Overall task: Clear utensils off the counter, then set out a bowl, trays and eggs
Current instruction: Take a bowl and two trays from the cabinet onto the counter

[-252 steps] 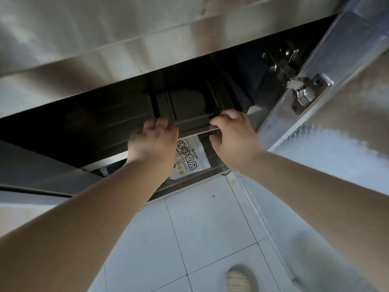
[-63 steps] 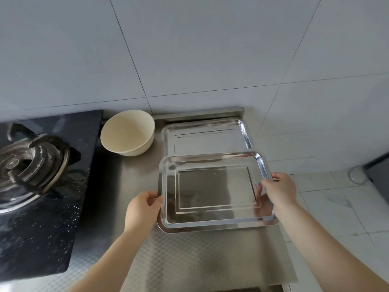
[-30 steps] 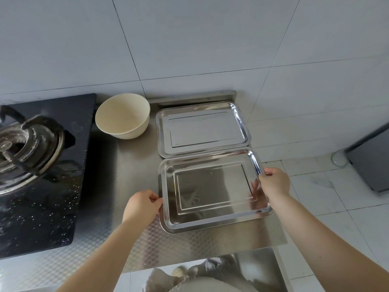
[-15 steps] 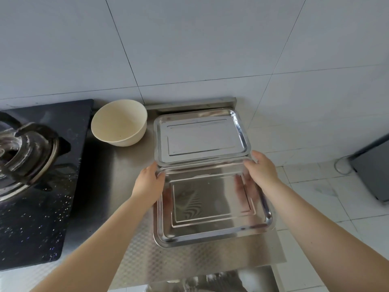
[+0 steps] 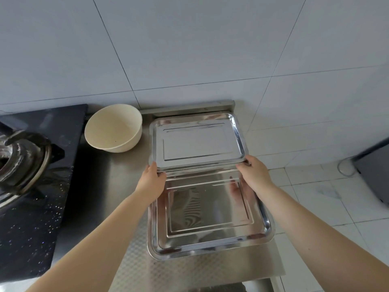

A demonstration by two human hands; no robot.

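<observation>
Two shiny steel trays lie on the steel counter (image 5: 117,186). The far tray (image 5: 196,142) sits by the wall, its near edge overlapping the near tray (image 5: 210,218). My left hand (image 5: 152,182) grips the far tray's near-left corner. My right hand (image 5: 254,173) grips its near-right corner. A cream bowl (image 5: 113,128) stands empty to the left of the far tray. No eggs are in view.
A black gas hob (image 5: 31,186) with a burner (image 5: 19,159) takes up the counter's left side. White tiled wall behind. The counter ends just right of the trays, above the tiled floor (image 5: 328,199). A grey appliance (image 5: 376,171) stands at far right.
Both hands let go of the near tray's sides and moved forward to the far tray's near corners. The near tray stays flat on the counter.
</observation>
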